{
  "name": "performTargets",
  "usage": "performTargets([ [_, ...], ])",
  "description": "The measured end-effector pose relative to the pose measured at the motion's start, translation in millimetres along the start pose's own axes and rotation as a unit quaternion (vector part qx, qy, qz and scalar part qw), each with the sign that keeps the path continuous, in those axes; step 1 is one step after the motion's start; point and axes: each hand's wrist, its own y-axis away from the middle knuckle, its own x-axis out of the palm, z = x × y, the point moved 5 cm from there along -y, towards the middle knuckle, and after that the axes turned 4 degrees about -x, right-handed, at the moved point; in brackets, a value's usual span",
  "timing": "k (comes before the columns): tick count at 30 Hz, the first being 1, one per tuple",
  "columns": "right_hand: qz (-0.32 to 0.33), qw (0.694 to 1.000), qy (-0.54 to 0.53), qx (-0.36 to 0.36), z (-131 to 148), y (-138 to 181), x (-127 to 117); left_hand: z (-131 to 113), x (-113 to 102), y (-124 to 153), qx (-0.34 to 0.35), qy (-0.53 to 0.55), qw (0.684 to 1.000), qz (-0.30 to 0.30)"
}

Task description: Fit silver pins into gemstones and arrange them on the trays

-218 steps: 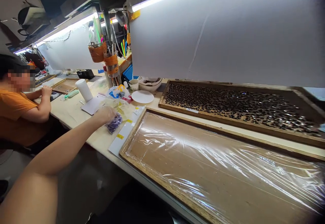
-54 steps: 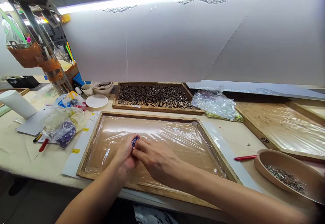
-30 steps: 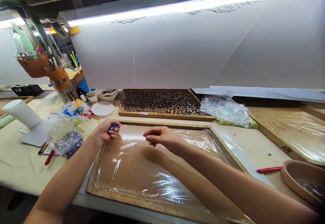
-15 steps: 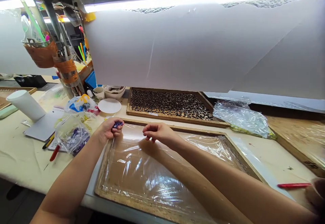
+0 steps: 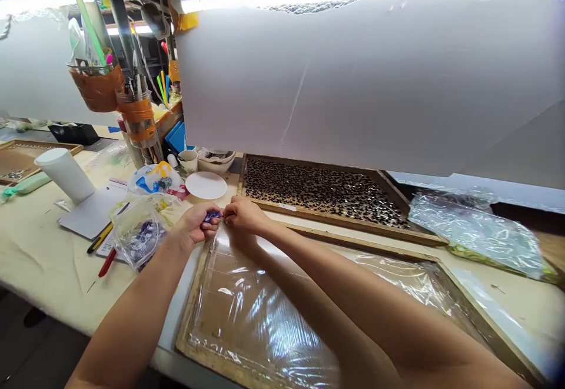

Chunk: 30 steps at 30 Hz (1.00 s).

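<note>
My left hand (image 5: 198,224) is closed around a cluster of small purple pieces (image 5: 212,216), which show between the thumb and fingers. Against it, my right hand (image 5: 243,215) has its fingertips pinched together right beside the purple pieces. Whatever sits in that pinch is too small or hidden to name. Both hands are over the far left corner of a shallow wooden-framed tray (image 5: 188,337), whose brown base lies under shiny clear plastic film (image 5: 269,312). Left of my left hand, a clear plastic bag (image 5: 140,233) holds more of the purple pieces.
Behind stands a wooden tray of small dark pieces (image 5: 318,192). A white round lid (image 5: 206,185), paper cup (image 5: 188,160) and bowl (image 5: 216,161) sit at back left. A red pen (image 5: 107,262), white cylinder (image 5: 64,174) and plastic packet (image 5: 477,230) lie about. A white panel (image 5: 353,95) hangs low.
My right hand has moved left and its fingers have come up against my left hand, which still holds the purple pieces. The view has shifted a little to the left.
</note>
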Motion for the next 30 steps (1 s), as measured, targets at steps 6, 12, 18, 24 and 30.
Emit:
performTargets([
  [6, 0.012, 0.999, 0.051, -0.010, 3.9, -7.2, 8.7, 2.7, 1.4, -0.8, -0.007, -0.001, 1.000, -0.006],
  [12, -0.018, 0.996, 0.088, 0.000, 10.8, -0.6, 11.5, 1.7, -1.5, -2.1, 0.007, 0.000, 1.000, -0.011],
  [18, -0.035, 0.993, 0.091, -0.060, 13.6, 25.8, 3.6, 1.5, -4.7, -3.8, 0.002, 0.006, 1.000, -0.014],
  [24, -0.020, 0.989, 0.077, -0.121, 17.2, 33.7, 13.8, 3.4, -3.0, -3.7, -0.004, 0.005, 1.000, -0.018],
  [30, -0.121, 0.988, -0.066, -0.072, 3.9, 31.8, -5.1, 8.7, 6.5, -1.6, -0.018, -0.004, 1.000, -0.002],
])
